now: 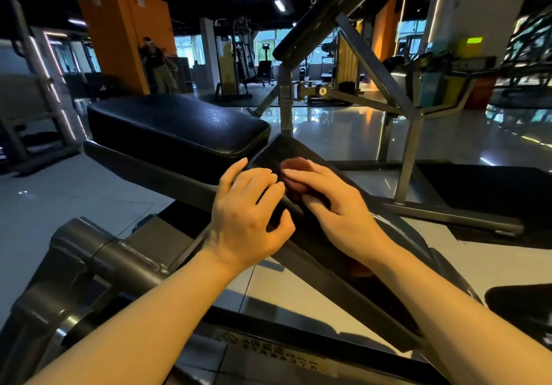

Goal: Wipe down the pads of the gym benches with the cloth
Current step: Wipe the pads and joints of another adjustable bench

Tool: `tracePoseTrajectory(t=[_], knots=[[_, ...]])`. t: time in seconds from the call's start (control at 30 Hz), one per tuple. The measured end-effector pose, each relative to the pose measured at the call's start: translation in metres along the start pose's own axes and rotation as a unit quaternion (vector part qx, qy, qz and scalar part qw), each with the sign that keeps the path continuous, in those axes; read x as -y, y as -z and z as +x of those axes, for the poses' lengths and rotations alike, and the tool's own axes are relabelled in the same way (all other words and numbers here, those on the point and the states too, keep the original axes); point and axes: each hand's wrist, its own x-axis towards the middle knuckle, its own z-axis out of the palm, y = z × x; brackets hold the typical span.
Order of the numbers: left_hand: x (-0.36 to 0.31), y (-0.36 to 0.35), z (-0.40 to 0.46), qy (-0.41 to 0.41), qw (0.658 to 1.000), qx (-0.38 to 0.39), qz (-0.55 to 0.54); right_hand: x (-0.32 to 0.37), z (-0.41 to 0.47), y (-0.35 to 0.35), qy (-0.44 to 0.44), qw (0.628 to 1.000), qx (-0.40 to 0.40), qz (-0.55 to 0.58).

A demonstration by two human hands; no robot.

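We see our two bare hands on the narrow black pad that slopes up and away from us, the lower of the bench's pads, near its far end. Our right hand lies over a reddish-brown cloth, fingers fairly straight on top of it and thumb tucked along its near side, pressing the bunched cloth flat against the pad surface; the cloth shows only past the fingertips and between the two hands. Our left hand rests just beside it on the pad's left edge, fingers bent over the top of the pad and thumb hooked at the near side, so it grips the pad rim and holds no cloth. The fingertips of both hands nearly touch.

Just beyond the far end of this pad, to the left, sits a wider black seat pad with a glossy grained surface, lying level on its dark metal frame. A third long pad rises steeply at the upper right on grey steel struts. A person stands well apart by an orange column.
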Motion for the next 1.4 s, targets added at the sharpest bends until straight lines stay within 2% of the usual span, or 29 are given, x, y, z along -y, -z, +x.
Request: tracePoseTrajectory(t=[0.07, 0.17, 0.27, 0.4, 0.47, 0.63, 0.73, 0.87, 0.93, 1.1, 1.2, 1.27, 1.33, 1.4], knots=[[0.003, 0.001, 0.001, -0.006, 1.000, 0.000, -0.005, -0.008, 0.024, -0.006, 0.019, 1.000, 0.009, 0.010], [0.004, 0.002, 0.003, 0.002, 1.000, 0.001, -0.020, -0.034, 0.053, -0.003, -0.021, 1.000, -0.016, 0.011], [0.001, 0.004, 0.002, 0.022, 0.999, 0.003, -0.034, -0.029, 0.044, -0.002, -0.037, 0.999, -0.016, -0.012], [0.003, 0.007, 0.004, 0.036, 0.999, 0.004, -0.037, -0.009, 0.005, -0.002, 0.042, 0.998, 0.036, 0.030], [0.003, 0.005, 0.006, 0.038, 0.999, 0.000, -0.036, -0.015, 0.016, -0.001, 0.051, 0.997, 0.046, 0.030], [0.002, 0.003, 0.004, 0.037, 0.999, -0.003, -0.030, -0.045, 0.070, -0.007, -0.014, 1.000, -0.010, 0.015], [0.001, 0.004, 0.004, 0.038, 0.999, -0.006, -0.030, -0.034, 0.061, -0.007, -0.032, 0.999, -0.010, 0.004], [0.001, 0.003, 0.005, 0.037, 0.999, -0.009, -0.026, -0.013, 0.023, -0.006, 0.066, 0.996, 0.057, 0.030], [0.002, 0.003, 0.005, 0.035, 0.999, -0.008, -0.030, -0.021, 0.034, 0.000, 0.074, 0.994, 0.072, 0.017], [0.003, 0.003, 0.002, 0.035, 0.999, -0.010, -0.037, -0.042, 0.063, -0.003, -0.005, 0.999, 0.004, -0.048], [0.004, 0.003, 0.001, 0.030, 0.999, -0.014, -0.041, -0.022, 0.037, -0.002, 0.016, 0.999, -0.028, 0.037], [0.004, 0.002, 0.000, 0.037, 0.998, -0.023, -0.048, -0.010, 0.017, -0.002, 0.059, 0.996, -0.003, 0.061], [0.004, 0.002, 0.000, 0.059, 0.996, -0.031, -0.054, -0.008, 0.014, -0.002, 0.101, 0.994, 0.035, 0.030], [0.004, 0.002, 0.001, 0.076, 0.995, -0.032, -0.055, -0.021, 0.032, -0.002, 0.084, 0.995, 0.051, 0.020]])
